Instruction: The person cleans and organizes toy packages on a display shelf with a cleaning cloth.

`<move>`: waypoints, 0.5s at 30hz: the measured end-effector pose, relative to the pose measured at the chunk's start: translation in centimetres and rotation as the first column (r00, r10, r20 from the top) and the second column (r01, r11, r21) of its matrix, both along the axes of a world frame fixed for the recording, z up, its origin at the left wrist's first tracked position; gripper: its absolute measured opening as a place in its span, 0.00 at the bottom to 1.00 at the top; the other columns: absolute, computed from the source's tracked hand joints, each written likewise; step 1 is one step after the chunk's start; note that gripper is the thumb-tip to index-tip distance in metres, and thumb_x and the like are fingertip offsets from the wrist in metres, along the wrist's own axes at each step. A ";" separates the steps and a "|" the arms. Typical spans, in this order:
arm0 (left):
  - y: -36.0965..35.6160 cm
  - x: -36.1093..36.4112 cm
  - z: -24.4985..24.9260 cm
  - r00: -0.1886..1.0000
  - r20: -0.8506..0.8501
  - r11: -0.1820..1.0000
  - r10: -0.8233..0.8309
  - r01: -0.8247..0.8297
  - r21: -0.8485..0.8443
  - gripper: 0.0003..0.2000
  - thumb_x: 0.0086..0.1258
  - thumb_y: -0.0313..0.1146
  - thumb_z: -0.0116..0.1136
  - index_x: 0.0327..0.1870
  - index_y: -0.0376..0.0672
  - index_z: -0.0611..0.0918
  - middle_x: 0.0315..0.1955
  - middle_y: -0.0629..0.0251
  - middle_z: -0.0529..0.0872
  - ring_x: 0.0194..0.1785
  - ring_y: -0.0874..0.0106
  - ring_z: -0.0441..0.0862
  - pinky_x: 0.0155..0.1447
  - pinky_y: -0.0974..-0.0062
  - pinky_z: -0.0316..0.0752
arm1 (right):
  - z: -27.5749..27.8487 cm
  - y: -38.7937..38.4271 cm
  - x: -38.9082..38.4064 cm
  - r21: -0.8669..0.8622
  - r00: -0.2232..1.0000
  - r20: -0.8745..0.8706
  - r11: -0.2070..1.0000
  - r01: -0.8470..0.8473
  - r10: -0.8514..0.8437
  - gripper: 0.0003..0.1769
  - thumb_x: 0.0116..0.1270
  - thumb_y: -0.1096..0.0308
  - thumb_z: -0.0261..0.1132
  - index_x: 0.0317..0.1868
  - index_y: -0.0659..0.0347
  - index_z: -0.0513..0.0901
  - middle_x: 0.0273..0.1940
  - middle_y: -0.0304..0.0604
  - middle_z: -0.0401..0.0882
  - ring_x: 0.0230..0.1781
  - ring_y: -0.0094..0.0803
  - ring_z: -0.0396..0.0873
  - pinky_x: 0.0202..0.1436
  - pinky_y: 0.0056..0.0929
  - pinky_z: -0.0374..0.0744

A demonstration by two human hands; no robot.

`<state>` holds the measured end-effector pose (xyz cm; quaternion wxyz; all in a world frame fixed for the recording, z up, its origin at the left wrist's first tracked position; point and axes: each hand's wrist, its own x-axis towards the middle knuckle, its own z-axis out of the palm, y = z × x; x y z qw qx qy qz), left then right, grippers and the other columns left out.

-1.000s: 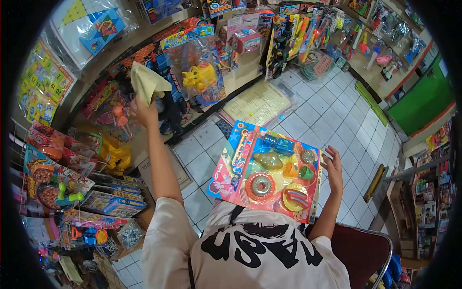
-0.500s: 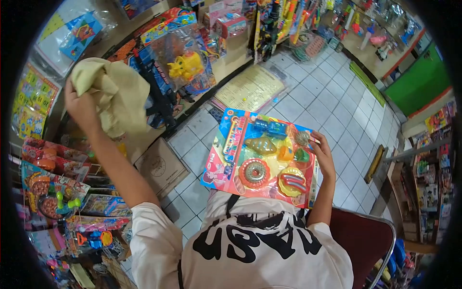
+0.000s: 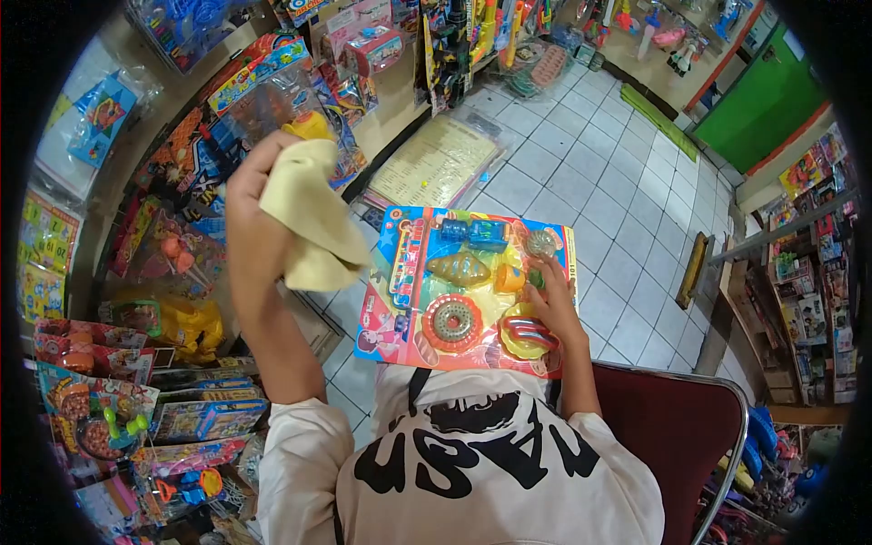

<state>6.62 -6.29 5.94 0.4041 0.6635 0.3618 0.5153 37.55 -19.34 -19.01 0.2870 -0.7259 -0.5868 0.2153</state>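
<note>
A pale yellow cloth (image 3: 313, 222) hangs from my left hand (image 3: 259, 204), whose fingers are closed on its upper part. It is raised left of a packaged toy food set (image 3: 413, 313) that lies across my lap. This flat card has a clear blister over a toy croissant (image 3: 459, 267), a blue toy bottle (image 3: 472, 234), a ring-shaped piece (image 3: 452, 324) and a toy hot dog (image 3: 529, 336). My right hand (image 3: 552, 304) rests on the right part of the blister with its fingers spread, touching it without gripping.
Hanging toy packages (image 3: 272, 100) line the wall at the left and back. Packed toys (image 3: 100, 400) crowd the lower left. A plastic-wrapped printed sheet (image 3: 436, 163) lies on the tiled floor (image 3: 590, 182). A red chair (image 3: 672, 436) is under me; shelves (image 3: 790, 318) stand at right.
My left hand has brought the cloth rightward, closer to the toy set. My right hand has left the card's right edge and moved inward onto the blister. The view has shifted slightly.
</note>
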 end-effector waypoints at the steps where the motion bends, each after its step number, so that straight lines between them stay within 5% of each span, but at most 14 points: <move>1: -0.5 0.5 -0.1 0.999 0.000 0.998 -0.046 0.046 0.052 0.05 0.64 0.26 0.56 0.39 0.40 0.80 0.29 0.74 0.79 0.33 0.85 0.76 0.36 0.86 0.70 | -0.1 -0.2 -0.1 -0.009 1.000 -0.023 1.000 -0.018 0.018 0.24 0.64 0.65 0.60 0.61 0.50 0.70 0.69 0.42 0.58 0.72 0.43 0.53 0.67 0.68 0.44; 5: 0.8 2.4 -2.6 0.971 -0.092 0.973 -0.222 0.215 -0.081 0.11 0.52 0.20 0.55 0.38 0.38 0.80 0.29 0.72 0.80 0.35 0.82 0.76 0.40 0.81 0.72 | -1.0 -0.4 -0.2 0.037 0.999 -0.054 0.999 -0.002 0.004 0.24 0.64 0.64 0.60 0.61 0.51 0.70 0.69 0.43 0.59 0.73 0.46 0.51 0.68 0.67 0.44; 7: 1.5 4.0 -5.0 0.916 -0.344 0.978 -0.209 0.193 -0.080 0.13 0.49 0.22 0.54 0.38 0.36 0.80 0.30 0.65 0.83 0.36 0.73 0.81 0.41 0.75 0.74 | -1.5 -0.2 0.0 0.068 0.995 -0.093 0.998 -0.013 0.019 0.23 0.64 0.64 0.60 0.60 0.52 0.70 0.69 0.44 0.59 0.73 0.46 0.51 0.69 0.64 0.44; 10: 3.1 3.5 -11.3 0.507 -0.791 0.936 -0.342 0.258 -0.240 0.23 0.50 0.31 0.61 0.50 0.38 0.76 0.41 0.54 0.83 0.45 0.59 0.82 0.49 0.65 0.75 | -1.6 -0.3 0.2 0.079 0.992 -0.124 0.997 -0.013 0.023 0.23 0.64 0.65 0.60 0.60 0.53 0.71 0.69 0.44 0.58 0.73 0.46 0.50 0.70 0.60 0.44; 14: 1.2 4.0 -13.6 -0.027 -0.897 0.892 -0.440 0.095 -0.441 0.35 0.50 0.39 0.66 0.63 0.42 0.68 0.60 0.49 0.72 0.61 0.53 0.72 0.61 0.55 0.68 | -1.5 -0.8 0.1 0.064 0.996 -0.087 0.998 -0.007 0.013 0.24 0.63 0.65 0.60 0.61 0.53 0.70 0.70 0.44 0.58 0.73 0.45 0.50 0.71 0.55 0.45; 15: 0.7 3.9 -14.6 0.112 -0.927 0.913 -0.359 0.249 -0.323 0.35 0.51 0.40 0.66 0.63 0.43 0.69 0.62 0.49 0.69 0.64 0.52 0.68 0.64 0.54 0.64 | -1.6 -0.8 0.2 0.062 0.997 -0.080 0.998 -0.006 0.011 0.25 0.63 0.65 0.60 0.61 0.53 0.70 0.70 0.44 0.58 0.73 0.45 0.51 0.71 0.55 0.45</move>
